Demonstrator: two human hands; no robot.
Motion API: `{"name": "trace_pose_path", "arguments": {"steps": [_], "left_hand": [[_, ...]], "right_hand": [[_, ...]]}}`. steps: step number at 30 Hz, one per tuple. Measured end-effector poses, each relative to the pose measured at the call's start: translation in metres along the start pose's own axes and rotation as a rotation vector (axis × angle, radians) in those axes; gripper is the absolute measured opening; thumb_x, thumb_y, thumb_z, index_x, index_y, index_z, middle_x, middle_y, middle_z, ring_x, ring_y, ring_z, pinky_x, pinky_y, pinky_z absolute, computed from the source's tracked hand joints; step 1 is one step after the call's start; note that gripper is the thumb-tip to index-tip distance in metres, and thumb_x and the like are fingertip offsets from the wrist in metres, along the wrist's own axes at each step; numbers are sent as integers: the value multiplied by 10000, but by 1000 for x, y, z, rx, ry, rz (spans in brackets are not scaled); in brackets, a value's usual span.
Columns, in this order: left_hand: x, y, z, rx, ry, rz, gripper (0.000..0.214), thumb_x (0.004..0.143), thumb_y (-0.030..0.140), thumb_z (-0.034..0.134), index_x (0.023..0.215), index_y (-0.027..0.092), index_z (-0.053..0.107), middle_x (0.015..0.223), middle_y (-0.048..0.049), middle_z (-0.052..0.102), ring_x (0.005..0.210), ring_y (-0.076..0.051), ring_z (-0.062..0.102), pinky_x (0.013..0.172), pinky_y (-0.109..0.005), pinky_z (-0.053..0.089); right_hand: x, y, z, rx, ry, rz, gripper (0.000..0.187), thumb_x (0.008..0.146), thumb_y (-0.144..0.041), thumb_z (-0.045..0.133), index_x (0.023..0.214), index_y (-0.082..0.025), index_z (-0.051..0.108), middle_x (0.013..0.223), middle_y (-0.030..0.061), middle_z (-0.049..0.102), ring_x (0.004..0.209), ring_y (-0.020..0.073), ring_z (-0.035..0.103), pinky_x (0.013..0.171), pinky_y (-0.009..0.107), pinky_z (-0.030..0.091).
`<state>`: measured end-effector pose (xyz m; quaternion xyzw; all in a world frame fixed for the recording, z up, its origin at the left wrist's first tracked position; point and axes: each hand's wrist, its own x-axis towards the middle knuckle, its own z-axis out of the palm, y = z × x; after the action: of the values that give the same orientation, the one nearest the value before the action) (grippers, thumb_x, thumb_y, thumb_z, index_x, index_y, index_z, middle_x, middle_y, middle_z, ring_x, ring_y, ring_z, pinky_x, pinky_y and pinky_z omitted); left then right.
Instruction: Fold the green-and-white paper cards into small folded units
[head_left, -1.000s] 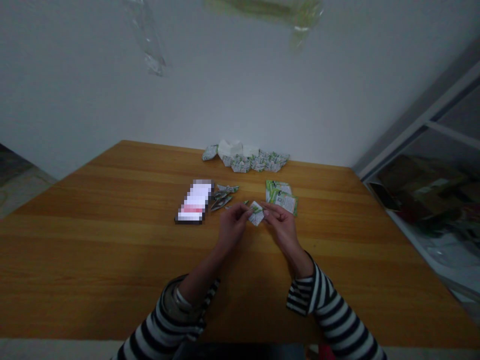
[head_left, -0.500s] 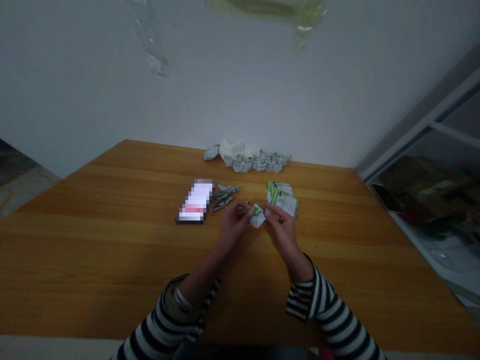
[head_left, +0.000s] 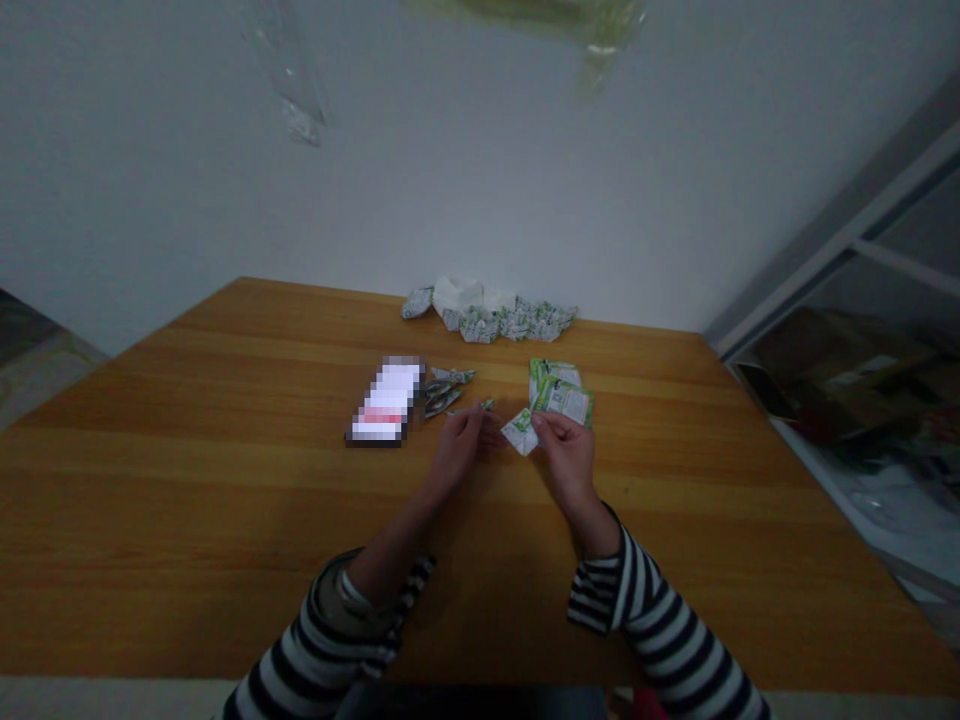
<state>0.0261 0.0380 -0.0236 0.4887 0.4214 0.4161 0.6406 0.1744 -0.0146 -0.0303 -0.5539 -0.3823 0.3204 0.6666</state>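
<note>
Pinching a folded square of green-printed paper (head_left: 519,432) in my right hand (head_left: 566,462) — grip clamped on its corner, over the desk (head_left: 225,520) — my left hand (head_left: 459,447) is apart, empty; beyond lie small folded pieces (head_left: 442,400), printed sheets (head_left: 561,395), and a crumpled paper row (head_left: 487,322).

Free wooden tabletop (head_left: 187,530) lies at 3 and 9 o'clock of the left hand (head_left: 459,447) and right hand (head_left: 566,458); obstacles: printed paper sheets (head_left: 561,393) at 12 o'clock, folded paper pieces (head_left: 487,322) beyond, pixelated flat object (head_left: 386,402) at 10 o'clock.
</note>
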Motion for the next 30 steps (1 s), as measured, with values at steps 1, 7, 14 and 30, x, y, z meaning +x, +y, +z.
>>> {"name": "trace_pose_path", "arguments": {"steps": [1,7,14,30], "left_hand": [[0,2,0,40,-42,9,495,828,609,518,734,156,694,610,-61,700,559,-200,666,534,-292,517],[-5,4,5,211,-161,156,406,780,516,631,584,163,679,505,-20,650,459,-152,574,465,-243,434],[-9,7,6,247,-154,185,412,818,507,584,605,164,663,523,-9,621,497,-149,556,482,-241,414],[-11,-4,13,265,-10,320,255,877,399,565,956,180,671,955,-58,693,884,-196,627,819,-307,471]], "right_hand": [[0,-1,0,4,-1,2,221,723,-380,737,802,-175,761,749,46,759,650,188,683,622,300,536],[-1,-2,3,29,-24,14,224,723,-383,736,806,-176,758,756,50,759,654,190,687,632,309,545],[-3,-5,5,9,-56,12,228,715,-390,738,802,-178,749,772,54,762,669,197,695,647,320,558],[-22,-6,9,-454,-33,-339,189,853,-254,609,971,-245,757,994,63,755,926,234,700,899,386,526]]}}
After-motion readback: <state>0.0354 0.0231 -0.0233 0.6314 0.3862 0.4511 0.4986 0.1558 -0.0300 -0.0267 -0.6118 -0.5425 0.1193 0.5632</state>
